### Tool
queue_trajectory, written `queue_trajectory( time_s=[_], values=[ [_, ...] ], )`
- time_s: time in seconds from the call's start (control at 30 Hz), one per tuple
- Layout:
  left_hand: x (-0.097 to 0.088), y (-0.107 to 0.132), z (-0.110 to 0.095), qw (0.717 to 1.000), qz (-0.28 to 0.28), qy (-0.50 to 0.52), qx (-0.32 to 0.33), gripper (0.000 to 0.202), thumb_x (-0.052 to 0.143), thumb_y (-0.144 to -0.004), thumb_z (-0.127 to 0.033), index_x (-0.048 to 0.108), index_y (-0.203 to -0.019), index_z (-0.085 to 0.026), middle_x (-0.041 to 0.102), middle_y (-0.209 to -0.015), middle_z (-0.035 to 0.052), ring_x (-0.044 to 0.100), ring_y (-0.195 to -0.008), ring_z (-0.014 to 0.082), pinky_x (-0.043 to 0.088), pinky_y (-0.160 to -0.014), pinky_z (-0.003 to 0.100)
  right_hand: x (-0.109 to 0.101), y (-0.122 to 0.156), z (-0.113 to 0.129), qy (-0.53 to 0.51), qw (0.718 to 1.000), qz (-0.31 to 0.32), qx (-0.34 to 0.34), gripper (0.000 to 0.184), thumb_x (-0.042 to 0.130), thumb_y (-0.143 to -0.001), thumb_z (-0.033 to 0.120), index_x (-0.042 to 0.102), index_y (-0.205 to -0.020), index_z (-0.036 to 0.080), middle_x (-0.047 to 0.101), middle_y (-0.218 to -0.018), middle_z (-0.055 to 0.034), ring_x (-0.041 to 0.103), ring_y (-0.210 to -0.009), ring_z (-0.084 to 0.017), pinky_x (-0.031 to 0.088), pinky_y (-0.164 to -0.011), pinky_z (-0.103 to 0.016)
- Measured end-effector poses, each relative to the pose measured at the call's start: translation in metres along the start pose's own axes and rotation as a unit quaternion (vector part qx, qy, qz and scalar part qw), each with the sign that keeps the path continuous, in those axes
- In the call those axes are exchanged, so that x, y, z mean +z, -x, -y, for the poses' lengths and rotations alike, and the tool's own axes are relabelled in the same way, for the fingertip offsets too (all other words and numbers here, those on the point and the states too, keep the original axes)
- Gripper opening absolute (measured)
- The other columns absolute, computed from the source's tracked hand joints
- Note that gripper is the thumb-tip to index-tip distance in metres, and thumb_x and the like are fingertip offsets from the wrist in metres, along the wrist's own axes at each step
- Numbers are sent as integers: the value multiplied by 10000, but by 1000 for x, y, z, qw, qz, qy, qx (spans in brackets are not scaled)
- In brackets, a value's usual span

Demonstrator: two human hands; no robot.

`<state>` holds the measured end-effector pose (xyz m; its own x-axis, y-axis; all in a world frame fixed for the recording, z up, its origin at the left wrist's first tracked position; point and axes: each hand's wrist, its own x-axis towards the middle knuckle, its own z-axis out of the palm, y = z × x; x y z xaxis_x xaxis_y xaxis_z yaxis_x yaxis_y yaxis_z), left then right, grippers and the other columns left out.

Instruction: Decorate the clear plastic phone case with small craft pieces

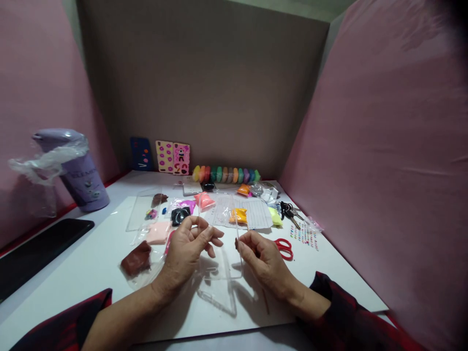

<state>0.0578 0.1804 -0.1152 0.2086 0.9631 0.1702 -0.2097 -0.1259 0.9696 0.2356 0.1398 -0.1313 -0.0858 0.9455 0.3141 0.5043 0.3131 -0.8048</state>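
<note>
Clock centred on the clear case, 12 pointing away from the person. Nearest: thin brown strip (pixel 266 301) on the white board (pixel 329 292) at 5. Clear case (pixel 222 269) sits mid-board between the two hands, raised to view. Right hand (pixel 266 262) at 3, thumb and fingertips pinched on a small brown bit (pixel 237 243) at the case's right edge. Left hand (pixel 192 243) at 10, fingers curled, thumb close by, tips in front of the case; can't tell if it grips the case.

Brown block (pixel 136 260) in clear wrap at 9, dark flat slab (pixel 47 251) farther out at 9. Red scissors (pixel 285 248) at 2, just beyond right hand. Peach packet (pixel 158 233) and black packet (pixel 180 215) at 10 to 11. Sticker sheet (pixel 305 236) and keys (pixel 290 213) at 2. Orange packet (pixel 239 215) on white paper (pixel 260 221) at 12 to 1, coral packet (pixel 204 201) at 11.

Farthest: purple cup (pixel 87 183), tilted, at 10; decorated cases (pixel 164 157) propped on back wall (pixel 204 78) at 11; row of coloured packs (pixel 225 174) at 12.
</note>
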Motion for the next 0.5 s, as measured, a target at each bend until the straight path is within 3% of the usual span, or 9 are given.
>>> queue_trajectory(
  time_s=[0.23, 0.3, 0.4, 0.5],
  values=[
    [2, 2, -5, 999, -23, -19, 15, 221, 625, -816, -262, 416, -804, -190, 720, -738, 51, 658, -647, 170, 470, -488, 235, -2, 2, 2, -34, 999, -17, -29, 293, 358, -958, 350, 538, -798, 182, 453, -662, 27, 422, -618, -121, 324, -573, -252],
    [2, 3, -5, 1000, -15, -13, 19, 222, 626, -817, -270, 418, -808, -192, 722, -748, 50, 660, -658, 173, 470, -494, 238, 0, 2, 1, -27, 999, -15, -17, 226, 451, -924, 356, 533, -803, 183, 425, -614, 48, 393, -569, -111, 307, -537, -244],
    [4, 4, -4, 1000, 7, 4, 6, 216, 644, -809, -270, 445, -816, -188, 727, -751, 44, 652, -656, 154, 460, -507, 223, 3, 2, -2, -1, 1000, -22, -1, 179, 606, -832, 327, 521, -769, 183, 346, -534, 86, 331, -498, -96, 266, -486, -235],
    [4, 6, -2, 996, 75, 34, -47, 223, 722, -737, -230, 547, -858, -163, 740, -827, 56, 657, -729, 141, 477, -594, 209, 6, 1, -3, 4, 999, -28, -17, 196, 601, -834, 308, 502, -716, 186, 363, -537, 81, 330, -498, -91, 259, -480, -231]
  ],
)
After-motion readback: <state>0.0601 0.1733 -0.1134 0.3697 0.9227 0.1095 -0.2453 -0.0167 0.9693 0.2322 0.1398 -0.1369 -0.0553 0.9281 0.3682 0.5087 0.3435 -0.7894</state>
